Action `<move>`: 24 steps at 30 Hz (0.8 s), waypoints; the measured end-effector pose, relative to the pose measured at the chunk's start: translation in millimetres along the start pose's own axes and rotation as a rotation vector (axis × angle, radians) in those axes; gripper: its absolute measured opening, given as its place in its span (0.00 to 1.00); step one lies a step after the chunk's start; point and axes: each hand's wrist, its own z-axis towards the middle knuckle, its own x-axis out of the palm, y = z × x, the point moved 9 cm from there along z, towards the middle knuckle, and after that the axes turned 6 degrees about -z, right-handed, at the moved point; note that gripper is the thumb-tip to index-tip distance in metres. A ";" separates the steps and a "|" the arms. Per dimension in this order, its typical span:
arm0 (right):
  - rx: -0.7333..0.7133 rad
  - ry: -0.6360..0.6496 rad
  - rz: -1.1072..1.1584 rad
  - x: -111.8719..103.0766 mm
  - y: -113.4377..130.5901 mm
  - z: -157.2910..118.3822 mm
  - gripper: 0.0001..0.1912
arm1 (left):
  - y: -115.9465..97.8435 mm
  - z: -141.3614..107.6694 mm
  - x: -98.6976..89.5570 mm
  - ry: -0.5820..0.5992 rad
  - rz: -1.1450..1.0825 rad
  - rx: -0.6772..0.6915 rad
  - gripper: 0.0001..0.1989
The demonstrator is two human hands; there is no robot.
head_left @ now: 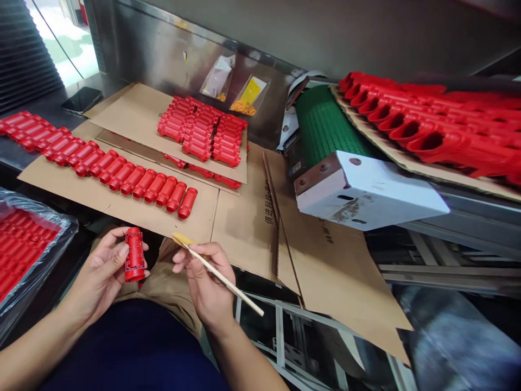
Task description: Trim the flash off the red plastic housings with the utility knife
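Between the thumb and fingers of my left hand (103,266) is a red plastic housing (135,255), held upright with its open, ribbed inner side facing me. A dark line runs along its rim. My right hand (209,279) pinches a paintbrush (228,282) with a pale wooden handle and yellowish bristles. The bristle tip points left toward the housing and is apart from it. Beyond my hands, a long row of red housings (150,185) lies side by side on cardboard (203,214), their rounded backs up.
Behind the row, red parts (203,130) lie on stacked cardboard sheets. Small bags (250,95) rest by the metal wall, and a phone (82,100) lies at left. A lined bin (61,231) holds red parts. At right, a green conveyor belt (329,125) stands beside larger red parts (431,130).
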 end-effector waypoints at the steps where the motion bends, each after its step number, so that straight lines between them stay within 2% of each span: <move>1: -0.017 0.016 -0.024 1.3 2.6 0.4 0.08 | -1.2 -0.1 0.5 -0.005 0.002 0.006 0.23; 4: -0.244 0.206 -0.201 18.1 26.2 -1.7 0.07 | -4.2 0.0 2.0 -0.021 0.010 0.025 0.25; 7: -0.424 0.352 -0.307 30.3 43.8 -7.3 0.14 | -5.2 0.9 2.4 -0.025 0.026 0.039 0.27; 11: -0.448 0.410 -0.341 33.2 49.9 -5.9 0.15 | -4.0 2.6 0.1 -0.030 0.032 0.046 0.25; 19: -0.434 0.424 -0.368 32.5 51.1 -5.0 0.13 | -6.8 0.2 3.5 -0.042 0.052 0.044 0.26; 24: -0.443 0.523 -0.459 36.5 48.4 -3.2 0.10 | 0.7 5.7 -2.6 -0.011 0.045 0.021 0.21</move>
